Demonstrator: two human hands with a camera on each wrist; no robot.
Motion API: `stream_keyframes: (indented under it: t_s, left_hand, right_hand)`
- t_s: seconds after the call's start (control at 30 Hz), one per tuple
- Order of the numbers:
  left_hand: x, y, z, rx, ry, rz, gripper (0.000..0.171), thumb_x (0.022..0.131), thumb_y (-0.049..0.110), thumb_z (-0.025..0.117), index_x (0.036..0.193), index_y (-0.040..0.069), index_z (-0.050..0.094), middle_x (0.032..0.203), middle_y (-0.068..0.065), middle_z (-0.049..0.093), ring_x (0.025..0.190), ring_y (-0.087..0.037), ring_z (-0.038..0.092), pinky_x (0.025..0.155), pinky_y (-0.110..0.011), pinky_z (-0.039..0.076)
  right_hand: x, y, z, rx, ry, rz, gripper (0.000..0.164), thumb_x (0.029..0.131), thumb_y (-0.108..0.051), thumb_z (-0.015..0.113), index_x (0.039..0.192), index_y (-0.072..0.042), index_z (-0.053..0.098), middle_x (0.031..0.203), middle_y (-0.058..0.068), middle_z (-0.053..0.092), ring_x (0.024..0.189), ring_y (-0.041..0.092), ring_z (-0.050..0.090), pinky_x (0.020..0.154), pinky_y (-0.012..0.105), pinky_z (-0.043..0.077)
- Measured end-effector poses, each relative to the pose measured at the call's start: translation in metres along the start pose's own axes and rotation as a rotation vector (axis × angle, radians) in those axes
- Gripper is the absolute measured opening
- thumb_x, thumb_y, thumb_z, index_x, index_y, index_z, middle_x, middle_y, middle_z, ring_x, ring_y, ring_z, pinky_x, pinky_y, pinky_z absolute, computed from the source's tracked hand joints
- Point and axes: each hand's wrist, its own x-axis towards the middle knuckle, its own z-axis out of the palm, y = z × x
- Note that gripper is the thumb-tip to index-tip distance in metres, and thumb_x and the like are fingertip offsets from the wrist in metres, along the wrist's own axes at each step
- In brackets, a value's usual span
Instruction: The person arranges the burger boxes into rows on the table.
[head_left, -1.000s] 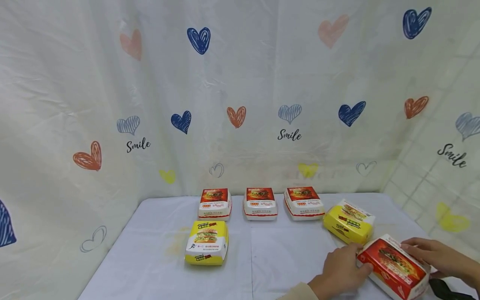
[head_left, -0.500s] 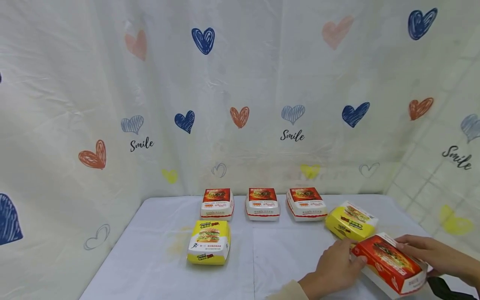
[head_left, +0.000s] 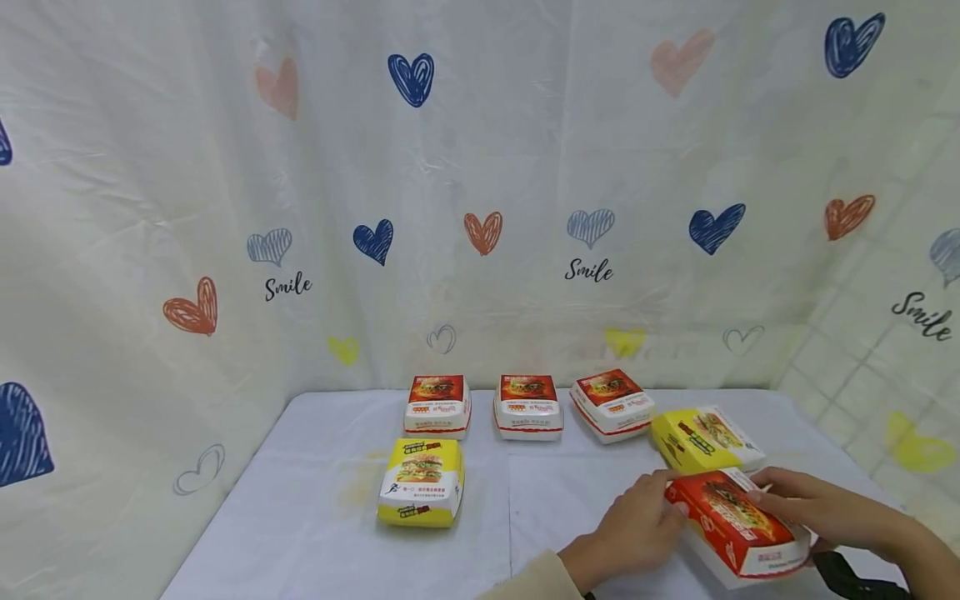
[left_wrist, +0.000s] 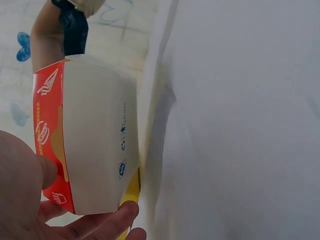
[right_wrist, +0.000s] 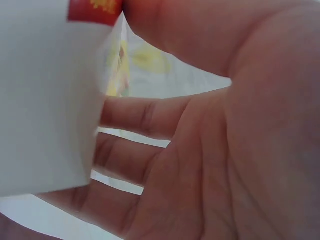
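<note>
In the head view, a red-topped burger box sits between both hands at the right front. My left hand grips its left end; in the left wrist view the thumb lies on the red side and the fingers curl at the end of the white wall. My right hand holds the opposite end, thumb at the top edge, while the right wrist view shows its fingers along the white wall. Just behind is a yellow-and-white burger box, its front corner partly covered by the held box.
Three red-and-white burger boxes line the back of the white-covered table. Another yellow-and-white box stands in front of the leftmost one. A heart-printed curtain closes off the back and sides.
Both hands have carried the red-topped box leftward. Behind it, the yellow box and the rightmost red-and-white box have turned slightly. The head view has shifted a little.
</note>
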Motion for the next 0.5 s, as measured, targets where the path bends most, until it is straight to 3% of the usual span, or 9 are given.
stream_keyframes:
  t_s: [0.17,0.5]
  left_hand:
    - [-0.005,-0.02,-0.007,-0.036,-0.017,-0.028,0.042,0.107,0.038,0.046,0.148,0.029,0.043,0.126,0.013,0.057,0.099,0.003,0.052,0.087,-0.027,0.052]
    - [-0.02,-0.042,-0.03,-0.026,0.005,-0.084,0.045,0.107,0.034,0.046,0.151,0.028,0.04,0.135,0.009,0.056,0.11,0.002,0.054,0.101,-0.033,0.053]
  right_hand:
    - [0.011,-0.014,0.016,-0.021,0.017,-0.007,0.059,0.104,-0.037,0.055,0.141,0.006,0.041,0.117,0.015,0.058,0.093,0.022,0.058,0.069,0.046,0.063]
    - [0.026,-0.036,0.044,-0.041,0.001,-0.025,0.07,0.102,-0.035,0.06,0.151,0.006,0.03,0.123,0.018,0.055,0.102,0.025,0.057,0.074,0.048,0.062]
